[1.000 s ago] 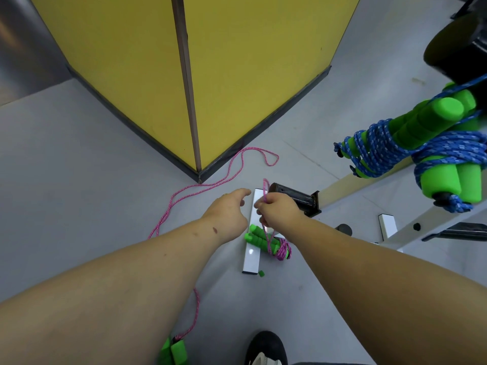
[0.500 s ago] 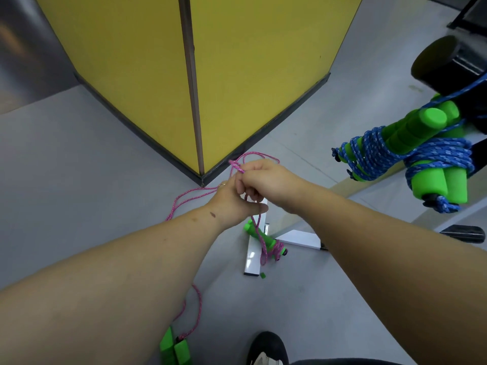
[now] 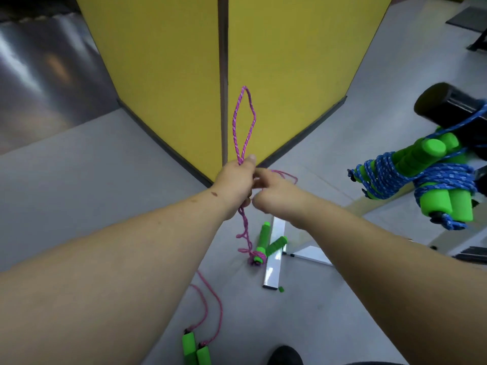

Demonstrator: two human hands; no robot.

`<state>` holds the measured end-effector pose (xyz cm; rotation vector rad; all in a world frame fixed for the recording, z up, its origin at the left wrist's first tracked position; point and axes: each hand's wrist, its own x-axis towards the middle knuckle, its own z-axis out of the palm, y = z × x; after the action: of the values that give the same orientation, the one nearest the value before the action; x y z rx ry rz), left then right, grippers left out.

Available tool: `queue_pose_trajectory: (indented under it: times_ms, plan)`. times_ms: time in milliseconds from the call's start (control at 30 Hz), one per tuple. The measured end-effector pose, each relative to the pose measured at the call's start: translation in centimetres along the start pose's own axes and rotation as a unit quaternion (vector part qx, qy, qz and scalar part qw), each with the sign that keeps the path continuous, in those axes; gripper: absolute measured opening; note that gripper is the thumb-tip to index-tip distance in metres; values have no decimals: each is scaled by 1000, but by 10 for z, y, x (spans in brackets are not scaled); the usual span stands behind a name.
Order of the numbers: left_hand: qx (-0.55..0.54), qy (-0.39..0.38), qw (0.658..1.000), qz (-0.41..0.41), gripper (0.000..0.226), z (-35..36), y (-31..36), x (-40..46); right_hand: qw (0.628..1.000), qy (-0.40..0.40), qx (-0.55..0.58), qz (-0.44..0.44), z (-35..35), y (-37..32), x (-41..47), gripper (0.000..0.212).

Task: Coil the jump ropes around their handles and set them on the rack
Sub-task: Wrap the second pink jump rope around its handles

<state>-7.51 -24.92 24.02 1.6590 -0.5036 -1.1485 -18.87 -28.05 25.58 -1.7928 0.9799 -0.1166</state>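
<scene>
Hands meet at the centre of a head-camera view looking down at a grey floor (image 3: 79,193). The left hand (image 3: 234,183) pinches a pink jump rope (image 3: 243,122), whose doubled loop stands up above the fist against a yellow wall corner (image 3: 224,75). The right hand (image 3: 274,196) is just beside the left, fingers curled; whether it grips the rope cannot be told, though a bit of pink cord shows beyond it. Below the left hand the rope hangs twisted down to a pair of green foam handles (image 3: 266,243) lying on the floor, touching a white metal rack foot (image 3: 272,270). A second pink rope (image 3: 208,312) lies on the floor nearer the person, ending in two more green handles (image 3: 196,351) at the bottom edge. At right, two blue jump ropes (image 3: 390,177) are wound around green handles and rest on the rack. A dark shoe (image 3: 284,356) shows at the bottom.
</scene>
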Motion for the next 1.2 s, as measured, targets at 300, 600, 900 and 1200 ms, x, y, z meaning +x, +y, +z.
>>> queue_pose_trajectory:
  times_ms: [300,600,900,1200]
  plan:
    - [-125,25,992,-12,43,-64,83,-66,998,-24,52,-18,23,-85,-39,20]
    - [-105,-115,987,-29,67,-89,79,-148,983,120,-3,-136,11,-171,-66,26]
    - [-303,-32,951,41,43,-106,141,-186,967,-144,205,-49,34,-169,-128,38]
    - [-182,-98,977,53,50,-120,120,-208,965,36,182,-184,19,-224,-132,31]
